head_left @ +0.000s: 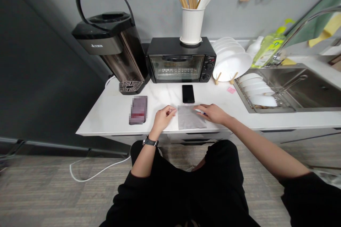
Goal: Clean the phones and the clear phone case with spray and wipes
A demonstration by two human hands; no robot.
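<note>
A thin grey cloth [190, 117] lies flat on the white counter near its front edge. My left hand [163, 117] is beside the cloth's left edge, thumb and fingers curled together; whatever they may pinch is too small to name. At the cloth's upper right, my right hand [213, 113] has its fingers closed around a small white object [199, 111], mostly hidden by them. Just behind the cloth a smartphone [188, 94] rests with its dark screen up. Further left lies a purplish, pixelated flat item [139, 110].
Behind stand a water dispenser [114, 46] and a toaster oven [181, 60] topped by a white holder [192, 25] of chopsticks. Racked plates [231, 64], a pink slip [231, 90] and the sink [317, 88] with bowls are on the right.
</note>
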